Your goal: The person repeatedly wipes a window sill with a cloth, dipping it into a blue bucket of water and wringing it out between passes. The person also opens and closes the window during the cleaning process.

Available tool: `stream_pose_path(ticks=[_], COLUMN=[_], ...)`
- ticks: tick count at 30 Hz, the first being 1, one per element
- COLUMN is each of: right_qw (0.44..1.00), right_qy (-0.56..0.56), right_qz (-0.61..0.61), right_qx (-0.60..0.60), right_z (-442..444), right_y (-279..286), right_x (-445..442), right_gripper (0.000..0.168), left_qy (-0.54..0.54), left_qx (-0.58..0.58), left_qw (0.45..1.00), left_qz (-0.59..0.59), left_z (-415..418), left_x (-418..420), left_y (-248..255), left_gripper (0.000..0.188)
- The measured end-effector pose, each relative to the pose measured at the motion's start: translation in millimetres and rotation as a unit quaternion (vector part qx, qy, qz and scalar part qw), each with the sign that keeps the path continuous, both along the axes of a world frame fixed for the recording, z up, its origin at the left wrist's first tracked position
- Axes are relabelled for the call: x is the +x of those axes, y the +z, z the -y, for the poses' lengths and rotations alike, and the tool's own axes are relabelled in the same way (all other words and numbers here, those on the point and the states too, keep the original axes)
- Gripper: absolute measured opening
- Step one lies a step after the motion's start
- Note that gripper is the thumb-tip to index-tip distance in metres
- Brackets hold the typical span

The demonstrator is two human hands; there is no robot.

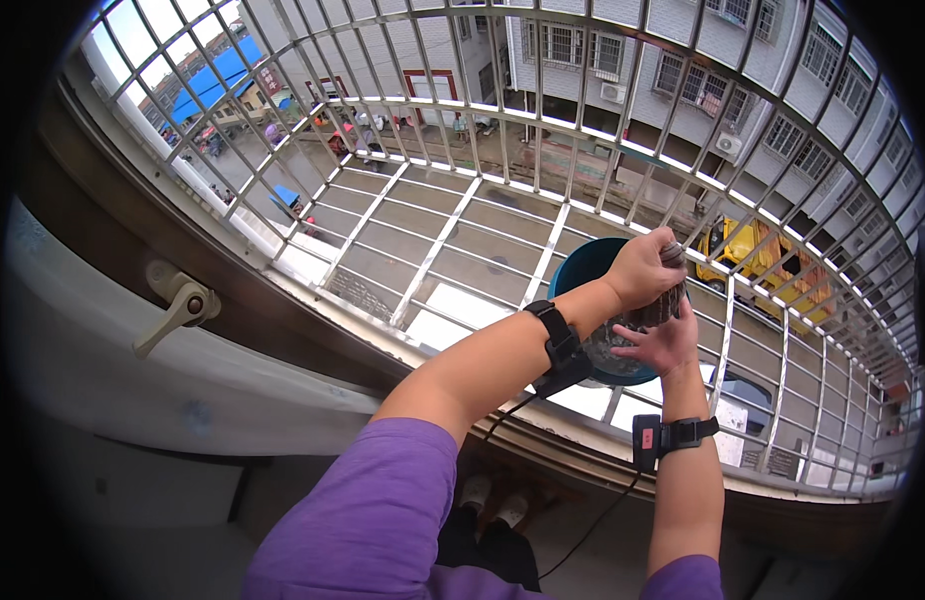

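My left hand point(644, 271) is closed around the upper part of a wet grey cloth point(661, 304), which hangs bunched over a teal bucket point(582, 262). Just below, my right hand point(665, 341) has its fingers spread, with its palm close to the cloth's lower part; whether it touches the cloth cannot be told. Water shows inside the bucket, which stands on the metal bars of a window cage. Both wrists carry black straps with small black boxes, and my left forearm hides part of the bucket's rim.
Metal bars point(455, 225) enclose the space outside the window. A window frame with a handle point(179, 307) runs along the left, beside a pale curtain point(170, 397). Black cables hang from the wrist boxes. Beyond the bars are a street, buildings and a yellow truck point(762, 262).
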State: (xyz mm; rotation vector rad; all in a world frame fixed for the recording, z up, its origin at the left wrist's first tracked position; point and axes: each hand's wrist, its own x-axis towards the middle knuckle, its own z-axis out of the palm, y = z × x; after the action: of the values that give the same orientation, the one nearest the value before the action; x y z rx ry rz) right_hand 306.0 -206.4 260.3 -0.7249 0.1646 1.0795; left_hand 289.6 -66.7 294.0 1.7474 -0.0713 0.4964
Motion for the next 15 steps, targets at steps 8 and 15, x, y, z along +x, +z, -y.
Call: stream_pose_path(ticks=[8,15], right_qw=[0.968,0.717], right_qy=[-0.215,-0.296], right_qz=[0.111,0.565], right_qx=[0.060,-0.282], right_z=[-36,-52], right_y=[-22,-3], right_x=[31,19], right_gripper=[0.029,0.015], left_qy=[0.028,0.038], left_qx=[-0.189,-0.355], left_qw=[0.981,0.922], left_qz=[-0.012,-0.148], left_z=[-5,-21], left_x=[-5,14], left_y=[-12,-33], left_gripper=[0.027,0.019])
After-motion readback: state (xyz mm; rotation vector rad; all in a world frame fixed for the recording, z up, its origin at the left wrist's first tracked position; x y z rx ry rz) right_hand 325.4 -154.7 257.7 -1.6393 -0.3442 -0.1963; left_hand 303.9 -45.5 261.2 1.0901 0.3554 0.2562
